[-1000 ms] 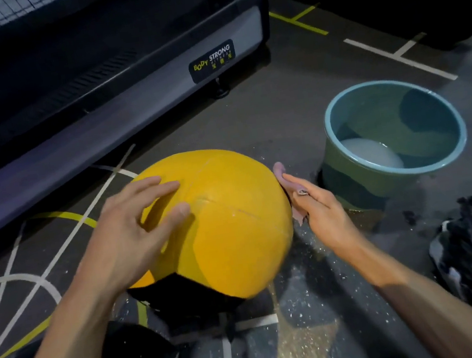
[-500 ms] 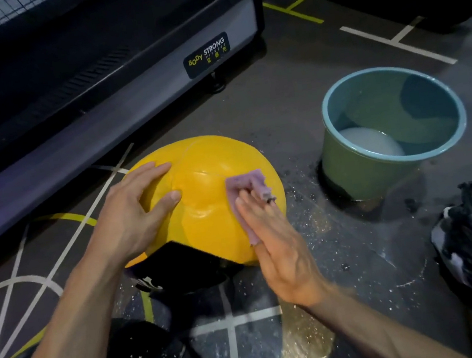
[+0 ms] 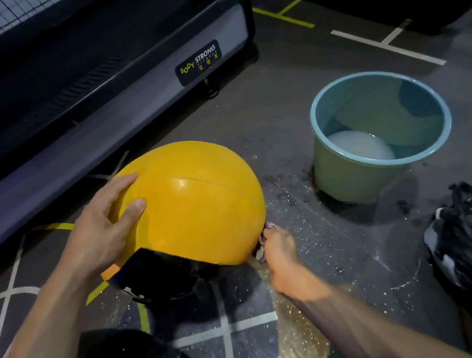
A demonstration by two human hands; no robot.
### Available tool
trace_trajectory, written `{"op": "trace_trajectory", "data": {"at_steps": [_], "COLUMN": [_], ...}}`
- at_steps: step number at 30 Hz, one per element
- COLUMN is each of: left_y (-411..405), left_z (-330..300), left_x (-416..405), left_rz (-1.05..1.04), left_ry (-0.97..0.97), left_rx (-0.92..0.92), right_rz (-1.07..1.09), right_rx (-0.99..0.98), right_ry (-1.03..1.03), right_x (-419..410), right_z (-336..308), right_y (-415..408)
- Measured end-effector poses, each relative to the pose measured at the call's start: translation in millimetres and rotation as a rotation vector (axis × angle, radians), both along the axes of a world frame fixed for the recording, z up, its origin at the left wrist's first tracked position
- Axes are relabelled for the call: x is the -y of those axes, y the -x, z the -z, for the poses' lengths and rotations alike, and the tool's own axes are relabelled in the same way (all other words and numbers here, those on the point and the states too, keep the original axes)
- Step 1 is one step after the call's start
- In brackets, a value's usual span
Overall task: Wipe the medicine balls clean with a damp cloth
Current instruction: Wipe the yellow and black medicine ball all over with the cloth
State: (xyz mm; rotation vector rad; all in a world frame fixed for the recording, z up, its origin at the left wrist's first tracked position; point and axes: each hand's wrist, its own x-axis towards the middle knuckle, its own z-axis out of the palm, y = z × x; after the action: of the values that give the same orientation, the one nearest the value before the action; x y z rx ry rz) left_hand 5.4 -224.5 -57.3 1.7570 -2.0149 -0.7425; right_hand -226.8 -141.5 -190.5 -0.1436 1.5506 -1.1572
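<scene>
On the dark floor in the head view, the yellow medicine ball (image 3: 196,205) is steadied by the left hand (image 3: 103,229), spread flat with relaxed fingers over its upper left side. The right hand (image 3: 279,252) is pressed low against the ball's right underside, with the cloth (image 3: 260,250) seemingly pinched between fingers and ball, though little of it is seen. The ball lies between both hands; the right is nearer the unwiped underside. A bucket (image 3: 348,176) of water stands well apart to the right.
</scene>
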Motion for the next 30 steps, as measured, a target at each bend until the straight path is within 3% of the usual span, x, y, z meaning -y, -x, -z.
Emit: {"op": "trace_trajectory", "data": {"at_steps": [3,6,8,11,16,18,19,22,24,26,28,30], "left_y": [-23,-48,-51,-27,-26,-36,-43,-70,-89,-98,-102,-104], "left_z": [1,-4,-11,-22,-10,-13,-14,-14,-14,-15,-14,-13], "left_x": [-3,-3,-2,-3,-10,-9,-9,-11,-12,-12,-12,-12], "left_rz": [-0.056,-0.078,-0.026,0.006,0.013,-0.033,-0.054,-0.114,-0.133,-0.146,-0.145,-0.150], "left_ry": [-0.066,-0.096,0.040,0.196,0.144,0.098,0.074,-0.011,-0.068,-0.098,-0.108,-0.123], "left_rx": [-0.073,-0.051,0.062,0.126,0.159,0.107,0.085,-0.027,-0.144,-0.215,-0.243,-0.259], "right_rz": [-0.014,-0.321,-0.509,-0.566,-0.646,-0.598,-0.546,-0.366,-0.272,-0.176,-0.135,-0.363], "right_rx": [-0.128,-0.473,-0.747,-0.984,-1.154,-1.067,-0.908,-0.194,0.042,0.014,-0.145,-0.451], "right_ry": [0.188,0.683,0.888,0.991,1.073,1.040,0.968,0.441,0.197,0.188,0.405,0.706], "right_x": [6,2,-5,-9,-16,-15,-16,-9,10,28,36,34], "right_z": [-32,-67,-66,-39,-25,-10,-2,16,18,-4,-44,-80], "right_y": [-11,-33,-50,-63,-45,-33,-32,-41,-55,-69,-79,-91]}}
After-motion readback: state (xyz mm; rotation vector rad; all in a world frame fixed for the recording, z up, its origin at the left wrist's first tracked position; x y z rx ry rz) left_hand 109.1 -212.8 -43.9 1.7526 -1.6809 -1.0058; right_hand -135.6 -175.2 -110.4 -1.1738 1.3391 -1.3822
